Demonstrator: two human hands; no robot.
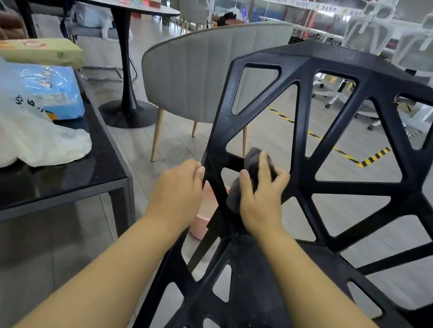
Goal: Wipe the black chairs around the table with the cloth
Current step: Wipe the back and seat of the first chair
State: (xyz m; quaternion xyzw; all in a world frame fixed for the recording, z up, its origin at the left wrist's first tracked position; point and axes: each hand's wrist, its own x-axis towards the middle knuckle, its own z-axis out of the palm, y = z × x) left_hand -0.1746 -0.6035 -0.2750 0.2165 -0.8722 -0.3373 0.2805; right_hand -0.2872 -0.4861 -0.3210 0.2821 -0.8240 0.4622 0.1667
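A black chair [341,60] with an open lattice of triangular holes fills the right half of the view, its backrest facing the viewer and its seat low at the bottom. To the left stands a glossy black table [75,175], its near right corner close to the chair's left side. Behind the chair sits a grey upholstered chair [192,81] on pale wooden legs, and farther back on the left a round pedestal table [146,9]. On the black table, a white plastic bag [52,144] lies near the right edge. A blue pack [57,91] sits just behind the bag, and a flat cardboard box [40,51] lies towards the far edge. A pink basin [199,227] rests on the floor, partly hidden behind the chair's left side.

Two bare forearms reach in from the bottom. The left hand [178,189] grips the left edge of the backrest, fingers curled round the frame. The right hand [260,195] holds a dark grey cloth [254,160], fingers curled over it, pressing it against a strut in the lower left part of the backrest, just beside the left hand.
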